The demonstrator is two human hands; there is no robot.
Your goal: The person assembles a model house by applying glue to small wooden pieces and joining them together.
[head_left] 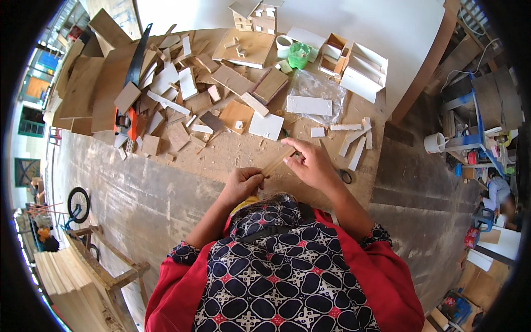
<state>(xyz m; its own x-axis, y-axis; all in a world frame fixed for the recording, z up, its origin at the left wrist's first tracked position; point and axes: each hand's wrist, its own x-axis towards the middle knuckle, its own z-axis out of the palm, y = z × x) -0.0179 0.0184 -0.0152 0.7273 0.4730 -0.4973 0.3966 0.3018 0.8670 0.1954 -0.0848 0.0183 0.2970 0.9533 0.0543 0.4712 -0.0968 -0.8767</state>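
A short, thin wooden strip (pixel 276 162) slants between my hands above the near edge of the worktable. My left hand (pixel 242 185) pinches its lower end between thumb and fingers. At the upper end, my right hand (pixel 311 163) closes on the strip with bent fingers, and its own fingers partly hide that end. Just right of that hand lies a dark ring-shaped handle (pixel 345 176), mostly hidden. A white square board piece (pixel 266 126) and a small white block (pixel 317 132) rest on the table beyond my hands.
Wood offcuts (pixel 180 135) crowd the table's left side, with an orange-handled saw (pixel 131 124) among them. Farther back stand a small model house (pixel 255 17), a green cup (pixel 299 55) and a white open box (pixel 364 72). Wooden strips (pixel 357 145) lie at right. A person (pixel 499 191) sits far right.
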